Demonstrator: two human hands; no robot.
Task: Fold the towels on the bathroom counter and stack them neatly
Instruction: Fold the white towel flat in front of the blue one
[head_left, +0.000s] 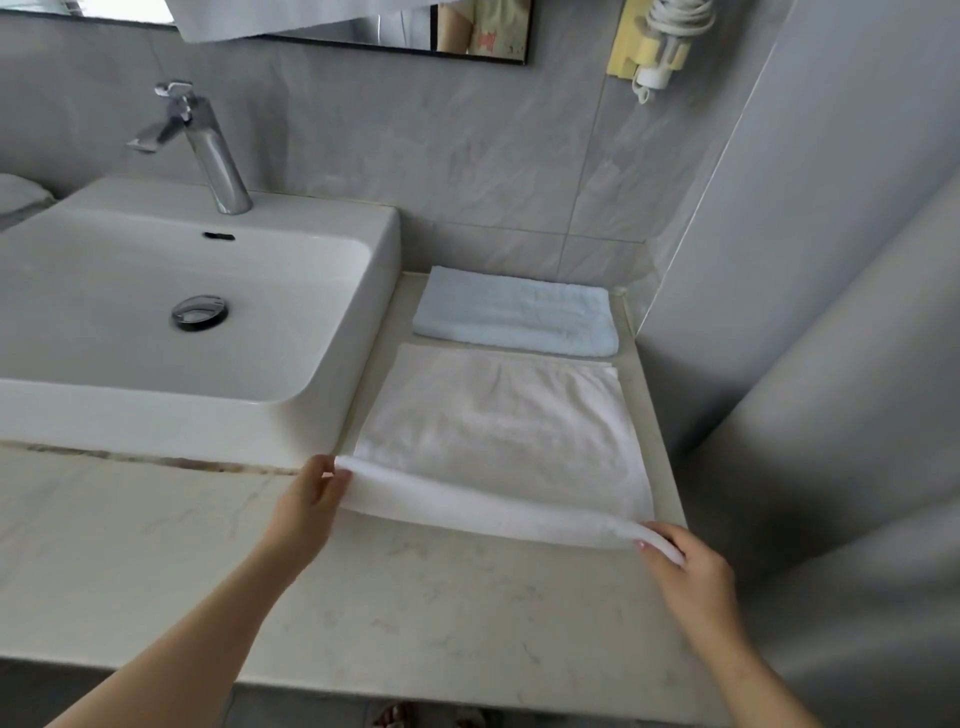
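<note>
Two towels lie on a pale marble-look counter (441, 613) to the right of a white rectangular sink (156, 291). The white towel (498, 426) is spread flat just beside the sink, and only its near edge is lifted off the stone. The left hand (311, 499) pinches the near left corner between thumb and fingertips. The right hand (691, 566) pinches the near right corner, its fingers curled round the rolled edge. Between the hands, that edge sags in a soft curve. Behind the white towel, close to it and against the back wall, rests a pale blue towel (514, 314), folded into a neat oblong.

In the mirror (483, 31), a pale shirt reflected there bears a red mark too blurred to read.

The counter has faint grey veining and a dark stained seam along the front of the sink. A chrome faucet (208, 145) stands at the back of the basin, above a chrome drain (200, 312). The wall (467, 156) is covered in large grey tiles. A cream wall-mounted hair dryer (660, 47) with a coiled cord hangs at the upper right, next to a grey side wall that meets the counter's right end.
</note>
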